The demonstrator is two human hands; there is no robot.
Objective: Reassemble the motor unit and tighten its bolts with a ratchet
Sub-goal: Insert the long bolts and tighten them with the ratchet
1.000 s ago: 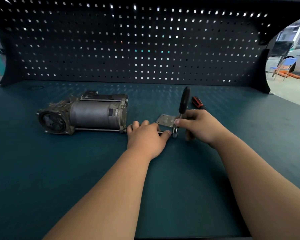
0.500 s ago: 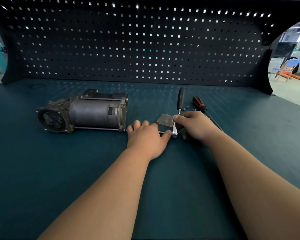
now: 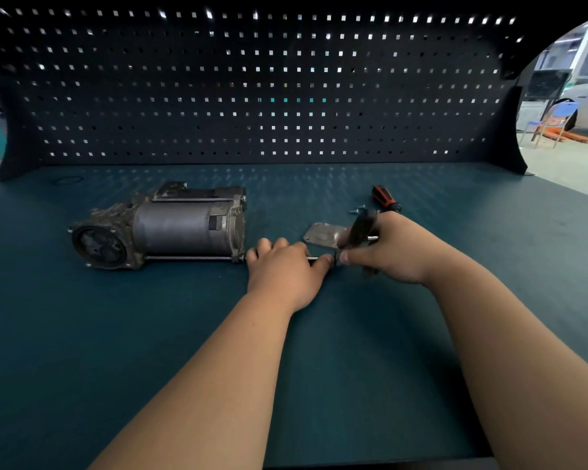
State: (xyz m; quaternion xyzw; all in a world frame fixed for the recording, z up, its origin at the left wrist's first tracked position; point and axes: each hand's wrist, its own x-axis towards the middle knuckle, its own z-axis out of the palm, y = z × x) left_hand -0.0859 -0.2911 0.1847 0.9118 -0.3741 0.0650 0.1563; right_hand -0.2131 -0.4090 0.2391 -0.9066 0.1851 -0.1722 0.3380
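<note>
Motor unit lies on its side on the table, left of centre, w/ its long through-bolt along the near side. L hand, just right of the motor, is curled round a thin metal shaft in line w/ that bolt. R hand grips the ratchet (blurred), thumb tip nearly touching L thumb. Metal plate lies flat just behind the hands, and an orange/black screwdriver lies behind R hand.
</note>
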